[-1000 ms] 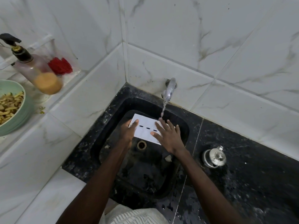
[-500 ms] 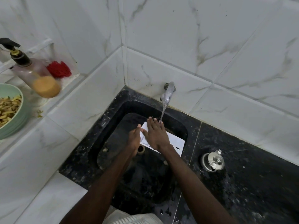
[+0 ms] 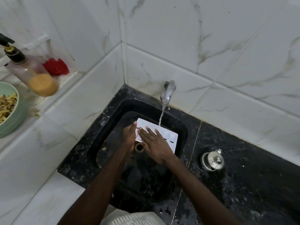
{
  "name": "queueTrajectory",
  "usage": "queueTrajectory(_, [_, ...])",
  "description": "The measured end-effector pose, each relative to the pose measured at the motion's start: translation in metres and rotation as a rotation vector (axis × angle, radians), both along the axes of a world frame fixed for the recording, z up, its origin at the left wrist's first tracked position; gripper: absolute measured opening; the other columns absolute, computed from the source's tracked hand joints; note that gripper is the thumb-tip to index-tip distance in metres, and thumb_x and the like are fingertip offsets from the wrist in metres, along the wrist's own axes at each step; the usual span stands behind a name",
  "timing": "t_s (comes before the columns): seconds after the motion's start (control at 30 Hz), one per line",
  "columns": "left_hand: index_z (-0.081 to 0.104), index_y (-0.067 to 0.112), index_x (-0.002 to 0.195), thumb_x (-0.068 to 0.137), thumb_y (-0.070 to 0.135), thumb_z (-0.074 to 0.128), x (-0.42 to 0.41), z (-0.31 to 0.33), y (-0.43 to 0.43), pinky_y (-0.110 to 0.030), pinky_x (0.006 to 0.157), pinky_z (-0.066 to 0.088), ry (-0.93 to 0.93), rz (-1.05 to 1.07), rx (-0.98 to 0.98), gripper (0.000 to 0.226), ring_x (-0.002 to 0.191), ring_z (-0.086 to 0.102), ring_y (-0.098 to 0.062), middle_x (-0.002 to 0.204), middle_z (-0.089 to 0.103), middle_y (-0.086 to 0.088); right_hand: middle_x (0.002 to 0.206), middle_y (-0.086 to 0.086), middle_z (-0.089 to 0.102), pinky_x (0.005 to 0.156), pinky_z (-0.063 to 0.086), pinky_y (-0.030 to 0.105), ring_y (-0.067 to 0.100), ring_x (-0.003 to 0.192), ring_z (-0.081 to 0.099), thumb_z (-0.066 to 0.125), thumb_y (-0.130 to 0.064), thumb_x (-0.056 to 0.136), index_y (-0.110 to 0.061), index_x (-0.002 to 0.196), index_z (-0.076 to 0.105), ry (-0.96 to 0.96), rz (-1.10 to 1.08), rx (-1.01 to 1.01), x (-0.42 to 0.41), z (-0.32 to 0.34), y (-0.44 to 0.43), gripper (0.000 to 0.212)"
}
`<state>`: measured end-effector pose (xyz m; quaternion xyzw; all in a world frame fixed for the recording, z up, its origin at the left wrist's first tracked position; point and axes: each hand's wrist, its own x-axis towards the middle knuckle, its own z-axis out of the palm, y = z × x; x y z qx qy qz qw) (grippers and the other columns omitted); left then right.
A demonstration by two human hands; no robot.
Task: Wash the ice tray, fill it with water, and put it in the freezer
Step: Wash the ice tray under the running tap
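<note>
Beneath both your hands lies the black stone sink (image 3: 113,111), and over it, just past your fingertips, the white plastic ice tray (image 3: 168,135) is held tilted under the tap (image 3: 168,90), whose thin stream (image 3: 162,114) strikes the tray's far edge. Your right hand (image 3: 155,146) lies flat across the tray with fingers straight and spread, pressing rather than clasping. Your left hand (image 3: 129,135) takes the tray's near-left end, thumb on top; the two hands almost touch. Expect the tray to be light and fairly stiff, but wet plastic is likely slick, so take it by the short ends or the rim, not by the flat face. Once filled it will probably be heavier and slosh, so carry it level. Your left fingers under the tray are hidden, so how firmly they hold is unclear. Your right palm covers much of the tray, and its cells are hard to make out. The drain (image 3: 139,146) shows between your wrists.
</note>
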<state>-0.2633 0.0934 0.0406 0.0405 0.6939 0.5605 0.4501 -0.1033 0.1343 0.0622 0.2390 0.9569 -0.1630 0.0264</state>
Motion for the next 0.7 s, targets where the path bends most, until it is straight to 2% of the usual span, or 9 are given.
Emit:
queueTrajectory(0.1, [0.075, 0.001, 0.108, 0.106, 0.033, 0.058, -0.011, 0.0, -0.003, -0.035, 0.069, 0.06, 0.077, 0.014, -0.009, 0.036, 0.076, 0.074, -0.027, 0.095, 0.077, -0.016, 0.172, -0.012, 0.009, 0.13, -0.003, 0.039, 0.008, 0.159, -0.002, 0.02, -0.044, 0.111, -0.027, 0.166, 0.014, -0.009, -0.021, 0.001, 0.022, 0.003, 0.002, 0.057])
queueTrajectory(0.17, [0.074, 0.001, 0.112, 0.106, 0.034, 0.058, -0.022, -0.003, -0.006, -0.039, 0.077, 0.061, 0.092, 0.047, -0.018, 0.038, 0.085, 0.074, -0.03, 0.099, 0.077, -0.015, 0.171, -0.014, 0.011, 0.131, -0.001, 0.04, 0.004, 0.159, -0.002, 0.021, -0.045, 0.112, -0.028, 0.165, 0.016, 0.01, -0.046, -0.028, 0.042, 0.003, 0.007, 0.057])
queueTrajectory(0.2, [0.074, 0.001, 0.113, 0.105, 0.035, 0.059, -0.029, -0.006, -0.007, -0.041, 0.08, 0.062, 0.1, 0.067, -0.021, 0.038, 0.086, 0.074, -0.03, 0.101, 0.077, -0.016, 0.171, -0.014, 0.012, 0.131, 0.0, 0.041, 0.004, 0.159, -0.001, 0.021, -0.045, 0.111, -0.028, 0.165, 0.018, 0.02, -0.051, -0.031, 0.051, 0.004, 0.009, 0.056])
queueTrajectory(0.3, [0.073, 0.002, 0.116, 0.107, 0.034, 0.057, -0.037, -0.01, -0.013, -0.032, 0.071, 0.061, 0.111, 0.084, -0.027, 0.037, 0.076, 0.072, -0.021, 0.097, 0.076, -0.013, 0.171, -0.014, 0.013, 0.131, 0.002, 0.041, 0.004, 0.159, 0.0, 0.019, -0.048, 0.111, -0.027, 0.165, 0.019, -0.009, -0.044, -0.026, 0.066, 0.004, 0.013, 0.058])
queueTrajectory(0.33, [0.073, 0.003, 0.116, 0.107, 0.035, 0.056, -0.036, -0.013, -0.014, -0.033, 0.072, 0.061, 0.105, 0.083, -0.031, 0.038, 0.076, 0.072, -0.02, 0.096, 0.075, -0.01, 0.171, -0.013, 0.013, 0.131, 0.002, 0.041, 0.004, 0.159, -0.001, 0.017, -0.049, 0.111, -0.026, 0.165, 0.018, -0.026, -0.051, -0.02, 0.064, 0.005, 0.014, 0.059])
queueTrajectory(0.4, [0.076, 0.011, 0.108, 0.105, 0.042, 0.057, -0.032, -0.017, -0.013, -0.045, 0.083, 0.063, 0.115, 0.071, -0.055, 0.037, 0.081, 0.075, -0.025, 0.094, 0.077, -0.007, 0.171, -0.009, 0.013, 0.131, 0.002, 0.041, 0.006, 0.159, -0.002, 0.015, -0.051, 0.111, -0.024, 0.165, 0.019, -0.044, -0.076, -0.01, 0.049, 0.008, 0.017, 0.061])
queueTrajectory(0.47, [0.077, 0.018, 0.098, 0.101, 0.049, 0.057, -0.029, -0.02, -0.009, -0.052, 0.087, 0.062, 0.132, 0.044, -0.077, 0.036, 0.085, 0.077, -0.029, 0.092, 0.079, -0.007, 0.172, -0.007, 0.013, 0.131, 0.002, 0.041, 0.007, 0.159, -0.002, 0.016, -0.052, 0.111, -0.022, 0.165, 0.019, -0.049, -0.096, -0.014, 0.028, 0.012, 0.016, 0.062])
queueTrajectory(0.63, [0.076, 0.002, 0.11, 0.104, 0.038, 0.058, -0.032, -0.006, -0.005, -0.048, 0.089, 0.061, 0.157, 0.112, -0.033, 0.04, 0.092, 0.074, -0.032, 0.1, 0.077, -0.014, 0.172, -0.006, 0.009, 0.13, -0.003, 0.039, 0.01, 0.159, 0.0, 0.017, -0.051, 0.111, -0.021, 0.165, 0.016, -0.049, -0.057, 0.0, -0.003, 0.015, 0.011, 0.062])
queueTrajectory(0.7, [0.074, -0.003, 0.111, 0.105, 0.032, 0.058, -0.041, 0.001, -0.008, -0.041, 0.086, 0.059, 0.157, 0.176, -0.021, 0.038, 0.091, 0.071, -0.03, 0.104, 0.075, -0.015, 0.171, -0.008, 0.009, 0.13, -0.004, 0.039, 0.009, 0.159, 0.001, 0.012, -0.054, 0.11, -0.023, 0.165, 0.016, -0.053, -0.038, 0.024, 0.006, 0.012, 0.015, 0.064])
